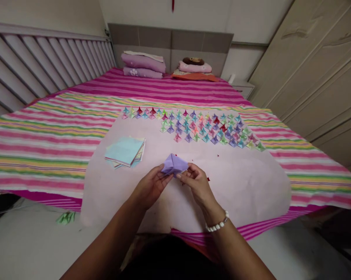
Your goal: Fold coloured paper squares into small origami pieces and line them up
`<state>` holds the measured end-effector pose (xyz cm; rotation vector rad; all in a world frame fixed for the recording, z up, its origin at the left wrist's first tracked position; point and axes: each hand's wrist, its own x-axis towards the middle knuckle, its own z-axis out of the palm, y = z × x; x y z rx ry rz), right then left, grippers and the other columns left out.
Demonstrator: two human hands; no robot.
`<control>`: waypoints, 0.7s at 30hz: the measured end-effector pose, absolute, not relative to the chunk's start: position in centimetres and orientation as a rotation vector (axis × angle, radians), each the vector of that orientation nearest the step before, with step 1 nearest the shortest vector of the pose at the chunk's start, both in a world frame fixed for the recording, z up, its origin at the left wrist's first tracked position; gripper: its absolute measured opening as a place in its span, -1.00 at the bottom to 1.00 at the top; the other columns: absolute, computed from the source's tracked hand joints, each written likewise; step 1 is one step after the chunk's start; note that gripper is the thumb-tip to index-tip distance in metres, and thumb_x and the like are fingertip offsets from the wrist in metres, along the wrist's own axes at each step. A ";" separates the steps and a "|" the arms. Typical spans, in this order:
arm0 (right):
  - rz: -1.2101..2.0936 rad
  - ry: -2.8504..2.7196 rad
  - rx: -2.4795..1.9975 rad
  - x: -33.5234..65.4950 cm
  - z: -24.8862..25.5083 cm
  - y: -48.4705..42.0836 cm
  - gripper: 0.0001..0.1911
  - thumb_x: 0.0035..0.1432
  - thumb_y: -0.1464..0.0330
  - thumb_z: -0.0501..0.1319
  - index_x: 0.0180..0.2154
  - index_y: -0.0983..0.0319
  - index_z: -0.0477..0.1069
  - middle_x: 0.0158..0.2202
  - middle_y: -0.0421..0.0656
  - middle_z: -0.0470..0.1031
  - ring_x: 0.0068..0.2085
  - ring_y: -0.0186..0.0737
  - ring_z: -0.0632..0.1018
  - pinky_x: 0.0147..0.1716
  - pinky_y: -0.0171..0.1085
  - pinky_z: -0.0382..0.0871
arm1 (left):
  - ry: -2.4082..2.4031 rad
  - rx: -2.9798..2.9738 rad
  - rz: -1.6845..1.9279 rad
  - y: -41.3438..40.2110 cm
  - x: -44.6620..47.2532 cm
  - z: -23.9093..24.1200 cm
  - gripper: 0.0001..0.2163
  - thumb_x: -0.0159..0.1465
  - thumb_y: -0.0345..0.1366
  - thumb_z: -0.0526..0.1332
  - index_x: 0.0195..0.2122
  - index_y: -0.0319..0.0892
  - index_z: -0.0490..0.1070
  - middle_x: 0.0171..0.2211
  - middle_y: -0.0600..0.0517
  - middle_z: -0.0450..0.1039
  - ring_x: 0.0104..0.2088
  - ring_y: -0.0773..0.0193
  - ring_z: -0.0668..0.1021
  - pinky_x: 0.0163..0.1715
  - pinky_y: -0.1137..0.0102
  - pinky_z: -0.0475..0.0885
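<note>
A partly folded lilac paper (pixel 174 163) is held between both hands above a pale pink sheet (pixel 245 182) spread on the bed. My left hand (pixel 151 186) pinches its left corner. My right hand (pixel 196 183), with a white bead bracelet at the wrist, pinches its right side. A stack of coloured square papers (pixel 125 151), light blue on top, lies to the left of my hands. Several small folded paper shapes (pixel 198 126) in many colours stand in rows farther back on the sheet.
The bed has a pink, yellow and green striped cover (pixel 41 132). Folded purple bedding (pixel 142 64) and a pink pillow (pixel 194 67) sit at the headboard. A slatted rail (pixel 32 66) runs along the left; wardrobe doors (pixel 318 74) stand right. A green scrap (pixel 65 217) lies low left.
</note>
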<state>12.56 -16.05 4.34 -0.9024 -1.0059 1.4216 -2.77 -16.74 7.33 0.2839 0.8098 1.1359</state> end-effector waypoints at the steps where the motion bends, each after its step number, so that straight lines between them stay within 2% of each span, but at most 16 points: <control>1: 1.393 -1.004 -0.936 12.5 4.2 -16.0 -0.72 -0.19 0.32 0.46 -0.36 0.21 0.51 -0.63 -0.34 0.35 -0.59 -0.40 0.31 -0.55 -0.36 0.19 | 0.795 0.300 1.138 -16.8 -2.7 7.3 -0.82 0.29 -0.37 0.13 -0.20 -0.30 0.50 -0.22 -0.09 0.56 -0.18 0.27 0.57 0.00 0.34 0.42; 4: 1.352 -1.000 -0.997 12.5 4.1 -16.0 -0.81 -0.09 0.27 0.40 -0.46 0.22 0.48 -0.66 -0.33 0.34 -0.60 -0.40 0.31 -0.55 -0.35 0.16 | 0.732 0.436 1.118 -17.1 -2.7 7.0 -0.79 0.21 -0.24 0.26 -0.20 -0.25 0.51 -0.21 -0.06 0.55 -0.12 0.24 0.54 0.02 0.34 0.39; 6: 1.366 -0.989 -0.989 12.5 4.2 -16.0 -0.81 -0.08 0.27 0.40 -0.49 0.23 0.46 -0.66 -0.32 0.35 -0.60 -0.40 0.32 -0.54 -0.36 0.16 | 0.715 0.594 1.070 -17.3 -2.6 6.9 -0.77 0.11 -0.23 0.35 -0.25 -0.23 0.53 -0.23 -0.04 0.55 -0.13 0.24 0.53 0.01 0.37 0.37; 9: 1.406 -0.977 -0.975 12.4 4.4 -16.2 -0.78 -0.06 0.26 0.39 -0.52 0.24 0.43 -0.65 -0.32 0.35 -0.59 -0.41 0.33 -0.54 -0.36 0.17 | 0.841 0.725 1.029 -17.4 -2.6 6.7 -0.75 0.03 -0.23 0.41 -0.29 -0.23 0.54 -0.33 0.00 0.54 -0.26 0.32 0.52 -0.18 0.46 0.38; 11: 1.429 -0.990 -0.971 12.2 4.5 -16.4 -0.77 -0.05 0.24 0.38 -0.52 0.24 0.44 -0.65 -0.31 0.37 -0.59 -0.41 0.33 -0.53 -0.36 0.17 | 0.964 0.732 1.044 -17.5 -2.5 6.5 -0.73 0.03 -0.18 0.40 -0.29 -0.22 0.53 -0.37 0.02 0.53 -0.35 0.38 0.48 -0.34 0.51 0.33; 13: 1.436 -0.988 -0.969 12.1 4.5 -16.5 -0.77 -0.07 0.24 0.39 -0.50 0.24 0.45 -0.63 -0.30 0.38 -0.59 -0.40 0.33 -0.54 -0.36 0.17 | 1.031 0.753 1.046 -17.6 -2.6 6.3 -0.71 0.03 -0.15 0.40 -0.30 -0.23 0.53 -0.39 0.03 0.52 -0.39 0.40 0.44 -0.41 0.52 0.27; 18: 1.405 -0.945 -0.996 12.1 4.5 -16.4 -0.74 -0.01 0.18 0.35 -0.51 0.23 0.43 -0.67 -0.31 0.33 -0.60 -0.40 0.29 -0.55 -0.36 0.13 | 1.077 0.918 1.026 -17.8 -2.9 5.9 -0.73 0.01 -0.14 0.40 -0.39 -0.24 0.53 -0.48 0.06 0.48 -0.46 0.39 0.41 -0.41 0.47 0.25; 21: 1.387 -0.949 -1.003 12.2 4.5 -16.4 -0.70 0.02 0.17 0.33 -0.56 0.23 0.41 -0.68 -0.31 0.31 -0.60 -0.41 0.26 -0.55 -0.36 0.12 | 1.060 0.988 1.002 -17.8 -3.0 6.0 -0.73 -0.01 -0.18 0.42 -0.35 -0.24 0.54 -0.45 0.05 0.52 -0.42 0.33 0.47 -0.33 0.43 0.31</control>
